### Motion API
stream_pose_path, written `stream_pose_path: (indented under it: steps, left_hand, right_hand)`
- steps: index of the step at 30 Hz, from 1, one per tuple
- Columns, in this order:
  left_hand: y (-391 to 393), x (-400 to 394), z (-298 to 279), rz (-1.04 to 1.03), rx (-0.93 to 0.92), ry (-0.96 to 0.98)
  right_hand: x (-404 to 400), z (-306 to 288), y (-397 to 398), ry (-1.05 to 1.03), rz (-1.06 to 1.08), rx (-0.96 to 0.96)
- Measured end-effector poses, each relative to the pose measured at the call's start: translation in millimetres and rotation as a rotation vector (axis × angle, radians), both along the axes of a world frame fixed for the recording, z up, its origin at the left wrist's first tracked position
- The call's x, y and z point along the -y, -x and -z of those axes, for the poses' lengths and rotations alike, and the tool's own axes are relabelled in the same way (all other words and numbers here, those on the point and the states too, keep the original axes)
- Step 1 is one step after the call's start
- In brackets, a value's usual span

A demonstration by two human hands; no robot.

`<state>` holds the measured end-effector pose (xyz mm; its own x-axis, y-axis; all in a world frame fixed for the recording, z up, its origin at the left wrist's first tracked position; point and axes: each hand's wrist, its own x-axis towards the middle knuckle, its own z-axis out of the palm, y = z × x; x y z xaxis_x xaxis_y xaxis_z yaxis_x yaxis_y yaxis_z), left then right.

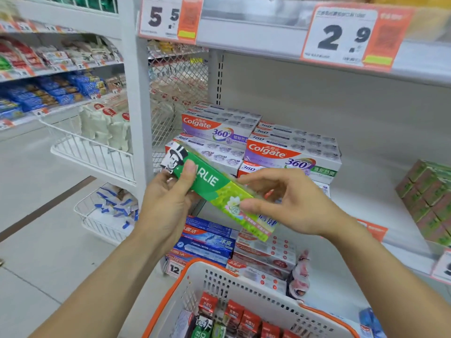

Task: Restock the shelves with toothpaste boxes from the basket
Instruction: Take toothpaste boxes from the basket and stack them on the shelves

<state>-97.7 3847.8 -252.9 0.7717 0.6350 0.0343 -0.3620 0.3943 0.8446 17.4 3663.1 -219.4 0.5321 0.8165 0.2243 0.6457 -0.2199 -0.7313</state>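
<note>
A green toothpaste box (210, 184) is held tilted in front of the middle shelf, its printed face towards me. My left hand (170, 193) grips its upper left end, thumb across the front. My right hand (288, 203) pinches its lower right end between thumb and fingers. Below, a white basket with an orange rim (244, 281) holds several red and green toothpaste boxes (234, 315) standing on end. Stacks of Colgate boxes (290, 152) sit on the shelf behind the held box.
Bare shelf board (366, 181) lies right of the Colgate stacks, with green boxes (429, 201) at the far right. Blue and red toothpaste boxes (210, 240) fill the lower shelf. Price tags (346, 35) hang above. Wire bins (97, 152) jut out at the left.
</note>
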Motion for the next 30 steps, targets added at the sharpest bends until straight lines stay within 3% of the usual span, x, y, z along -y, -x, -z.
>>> stream_pose_path:
  steps: [2,5,9,11,15,21,25,27,30]
  left_hand:
    - [-7.3,-6.3,1.3,-0.122,-0.146,-0.193]
    - [-17.8,-17.9,13.7,-0.342,-0.352,-0.636]
    - [-36.1,-32.4,32.0,-0.366,-0.297,-1.119]
    - [-43.5,-31.6,36.7,-0.308,-0.277,-1.233]
    - [-56.5,-22.5,31.6,-0.297,-0.267,-1.082]
    - [-67.6,-14.9,43.9,-0.151,-0.369,-1.363]
    - [-70.6,9.3,40.8,-0.099,-0.334,-1.357]
    - [-66.8,33.4,26.1,-0.123,-0.182,-1.111]
    - [-56.8,78.0,-2.3,0.148,0.043,-0.491]
  right_hand:
    - [-5.8,-18.0,-2.6,-0.002,0.063,0.18]
    - [-27.6,-49.1,-16.3,-0.054,0.158,0.349]
    - [-54.3,-86.9,-37.2,-0.097,0.174,0.345]
    - [-54.2,-96.5,-43.7,-0.07,0.184,0.358]
    - [-39.3,-87.8,-52.4,-0.076,0.171,0.254]
    - [-15.6,-84.3,-59.0,-0.023,0.23,0.234]
    - [29.3,-80.2,-47.5,-0.119,0.251,0.097]
    - [64.3,-73.0,-40.9,-0.148,0.302,0.04]
    - [132.0,-64.2,-29.1,-0.107,0.398,0.008]
